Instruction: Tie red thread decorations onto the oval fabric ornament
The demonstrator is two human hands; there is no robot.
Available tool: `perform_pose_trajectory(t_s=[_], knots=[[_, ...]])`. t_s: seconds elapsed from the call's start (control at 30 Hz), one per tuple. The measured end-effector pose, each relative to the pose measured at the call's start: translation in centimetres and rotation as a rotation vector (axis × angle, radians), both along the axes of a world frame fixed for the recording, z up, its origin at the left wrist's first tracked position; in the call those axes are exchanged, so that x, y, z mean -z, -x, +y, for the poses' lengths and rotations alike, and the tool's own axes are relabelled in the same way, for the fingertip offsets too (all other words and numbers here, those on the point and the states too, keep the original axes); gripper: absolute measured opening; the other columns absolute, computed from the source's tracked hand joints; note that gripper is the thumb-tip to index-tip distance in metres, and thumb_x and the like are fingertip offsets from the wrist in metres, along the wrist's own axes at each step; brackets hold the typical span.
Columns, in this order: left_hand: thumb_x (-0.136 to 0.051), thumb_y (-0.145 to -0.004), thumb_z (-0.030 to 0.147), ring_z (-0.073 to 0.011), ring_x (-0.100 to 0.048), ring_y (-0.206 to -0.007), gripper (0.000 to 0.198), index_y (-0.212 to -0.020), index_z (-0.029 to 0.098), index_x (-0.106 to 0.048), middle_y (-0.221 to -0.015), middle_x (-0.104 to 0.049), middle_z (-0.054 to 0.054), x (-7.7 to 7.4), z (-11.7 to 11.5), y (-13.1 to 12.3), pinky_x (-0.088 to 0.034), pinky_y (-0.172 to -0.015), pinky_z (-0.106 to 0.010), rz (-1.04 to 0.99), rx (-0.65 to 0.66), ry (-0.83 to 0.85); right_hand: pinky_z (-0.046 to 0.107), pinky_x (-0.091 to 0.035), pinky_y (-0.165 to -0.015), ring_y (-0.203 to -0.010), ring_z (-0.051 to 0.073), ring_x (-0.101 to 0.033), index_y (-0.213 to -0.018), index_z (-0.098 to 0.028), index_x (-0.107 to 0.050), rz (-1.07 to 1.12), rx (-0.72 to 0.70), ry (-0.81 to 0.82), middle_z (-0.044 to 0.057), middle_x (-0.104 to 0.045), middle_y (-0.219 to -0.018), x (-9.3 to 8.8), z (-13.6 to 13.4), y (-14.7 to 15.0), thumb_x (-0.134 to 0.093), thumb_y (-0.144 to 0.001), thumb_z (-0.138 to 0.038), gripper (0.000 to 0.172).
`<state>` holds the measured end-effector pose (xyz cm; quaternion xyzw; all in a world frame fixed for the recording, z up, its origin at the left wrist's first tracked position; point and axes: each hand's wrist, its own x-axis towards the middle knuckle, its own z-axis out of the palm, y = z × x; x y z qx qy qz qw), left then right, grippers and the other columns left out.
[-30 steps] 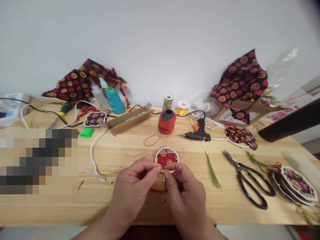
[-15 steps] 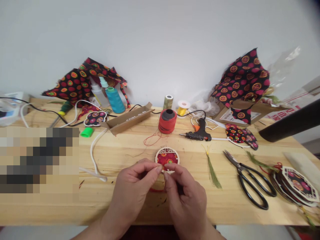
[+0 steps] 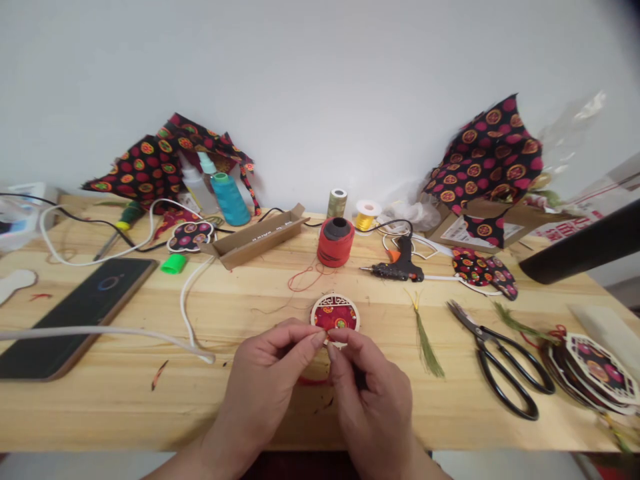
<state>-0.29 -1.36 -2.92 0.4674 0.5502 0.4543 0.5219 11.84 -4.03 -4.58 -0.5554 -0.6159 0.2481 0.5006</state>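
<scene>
- The left hand (image 3: 265, 377) has its thumb and forefinger pressed together on a small red strand (image 3: 327, 337), mostly hidden by the fingertips
- The right hand (image 3: 375, 387) pinches at the same strand from the other side, so the fingertips of the two hands nearly meet
- Just beyond the fingertips is the round ornament (image 3: 330, 313), with a pale rim, fretwork at the top and red patterned fabric; the fingers partly cover its lower edge
- A short length of red cord (image 3: 314, 381) shows lower down, between the hands, above the wooden surface (image 3: 125, 417)
- Farther back, beyond the ornament, stands a cone of red thread (image 3: 335, 245), a loose thread curling beside it
- Behind that cone are an olive spool (image 3: 338, 204) and a yellow spool (image 3: 368, 217)
- To the right of the hands lie a green tassel (image 3: 425, 340), then black-handled scissors (image 3: 483, 333), then a stack of framed ornaments (image 3: 600, 370)
- The glue gun (image 3: 400, 265) lies behind the tassel, on its side
- To the left a white cable (image 3: 100, 329) crosses over a dark phone (image 3: 85, 303)
- Behind the phone are a bright green cap (image 3: 173, 265), a long open cardboard box (image 3: 260, 240) and a tilted teal thread cone (image 3: 231, 203)
- Dark patterned fabric (image 3: 487, 157) is heaped at the back right, against the wall
</scene>
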Motion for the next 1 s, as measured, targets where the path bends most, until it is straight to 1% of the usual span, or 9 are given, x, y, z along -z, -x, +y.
perform_pose_trajectory(t_s=[0.23, 0.43, 0.6, 0.67, 0.77, 0.83, 0.9, 1.0], knots=[[-0.068, -0.073, 0.024, -0.014, -0.061, -0.069, 0.008, -0.073, 0.027, -0.075, -0.07, -0.071, 0.003, 0.29, 0.04, -0.03, -0.045, -0.064, -0.019, -0.013, 0.018, 0.006, 0.023, -0.052, -0.062, -0.068, 0.016, -0.067, -0.095, -0.018, -0.063, -0.036, -0.027, -0.014, 0.006, -0.072, -0.083, -0.15, 0.03, -0.13, -0.05, -0.084, -0.013, 0.018], [-0.068, -0.073, 0.024, -0.0144, -0.06, -0.07, 0.007, -0.073, 0.025, -0.075, -0.071, -0.07, 0.003, 0.21, -0.11, 0.04, -0.044, -0.063, -0.019, -0.029, 0.025, 0.019, 0.023, -0.052, -0.062, -0.068, 0.016, -0.067, -0.095, -0.017, -0.063, -0.041, -0.04, -0.011, 0.006, -0.072, -0.083, -0.12, -0.18, -0.31, -0.05, -0.084, -0.013, 0.018], [-0.068, -0.073, 0.026, -0.0137, -0.058, -0.069, 0.007, -0.071, 0.022, -0.073, -0.07, -0.069, 0.003, 0.37, -0.32, 0.0, -0.043, -0.063, -0.019, -0.074, 0.011, 0.066, 0.022, -0.051, -0.065, -0.071, 0.015, -0.066, -0.097, -0.018, -0.061, 0.043, -0.084, 0.046, 0.005, -0.07, -0.084, 0.1, -0.28, -0.43, -0.05, -0.083, -0.013, 0.019], [-0.069, -0.072, 0.026, -0.0132, -0.057, -0.067, 0.007, -0.071, 0.021, -0.073, -0.068, -0.068, 0.002, 0.38, -0.31, -0.08, -0.043, -0.062, -0.019, -0.113, -0.016, 0.103, 0.021, -0.049, -0.059, -0.063, 0.013, -0.064, -0.098, -0.018, -0.06, 0.083, -0.102, 0.083, 0.003, -0.068, -0.077, 0.2, -0.39, -0.35, -0.051, -0.083, -0.015, 0.018], [-0.07, -0.07, 0.026, -0.0132, -0.056, -0.067, 0.008, -0.072, 0.019, -0.073, -0.07, -0.069, 0.001, 0.37, -0.24, -0.22, -0.043, -0.062, -0.02, -0.184, -0.056, 0.131, 0.019, -0.043, -0.045, -0.046, 0.01, -0.054, -0.096, -0.017, -0.058, 0.088, -0.073, 0.104, -0.002, -0.06, -0.059, 0.32, -0.55, -0.18, -0.051, -0.084, -0.018, 0.014], [-0.071, -0.069, 0.026, -0.0131, -0.056, -0.068, 0.008, -0.072, 0.019, -0.073, -0.069, -0.069, 0.001, 0.4, -0.17, -0.3, -0.044, -0.063, -0.02, -0.211, -0.07, 0.141, 0.019, -0.04, -0.043, -0.042, 0.009, -0.051, -0.095, -0.017, -0.058, 0.069, -0.053, 0.109, -0.003, -0.057, -0.054, 0.43, -0.62, -0.11, -0.051, -0.084, -0.02, 0.014], [-0.071, -0.069, 0.026, -0.0131, -0.057, -0.068, 0.008, -0.072, 0.018, -0.072, -0.069, -0.069, 0.001, 0.49, -0.09, -0.36, -0.044, -0.064, -0.02, -0.223, -0.079, 0.152, 0.019, -0.042, -0.045, -0.045, 0.01, -0.054, -0.096, -0.017, -0.059, 0.052, -0.041, 0.117, -0.002, -0.059, -0.056, 0.57, -0.68, -0.12, -0.051, -0.084, -0.021, 0.015], [-0.072, -0.068, 0.026, -0.0133, -0.057, -0.068, 0.009, -0.072, 0.018, -0.072, -0.069, -0.069, 0.002, 0.66, 0.03, -0.42, -0.045, -0.065, -0.021, -0.243, -0.098, 0.159, 0.021, -0.046, -0.055, -0.056, 0.012, -0.06, -0.095, -0.018, -0.061, 0.048, -0.068, 0.125, 0.001, -0.065, -0.066, 0.73, -0.74, -0.24, -0.05, -0.084, -0.02, 0.015]])
